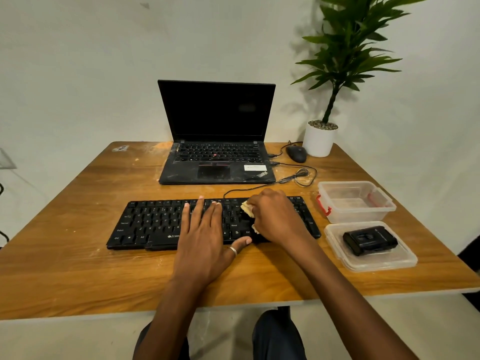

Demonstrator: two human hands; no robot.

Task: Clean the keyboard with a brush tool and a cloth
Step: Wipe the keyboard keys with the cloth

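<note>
- The wooden tabletop (pixel 78 268) carries the black keyboard (pixel 145 224) flat near its front edge.
- A potted plant (pixel 348 48) stands well behind the keyboard's right end.
- An open laptop (pixel 217 113), screen dark, sits straight behind the keyboard.
- The left hand (pixel 205 235) lies on the keyboard's middle keys. Its grip is slack: fingers straight and spread, holding nothing, thumb at the front edge.
- The right hand (pixel 275 216) rests on the keyboard's right part, its grip curled round a pale cloth (pixel 247 209).
- A clear container (pixel 355 203) stands just right of the keyboard. Nearer than it, its lid (pixel 405 261) holds a black boxy object (pixel 370 240).
- A mouse (pixel 296 153) lies behind the keyboard's right end.
- The cloth touches the keys, mostly hidden under the fingers.
</note>
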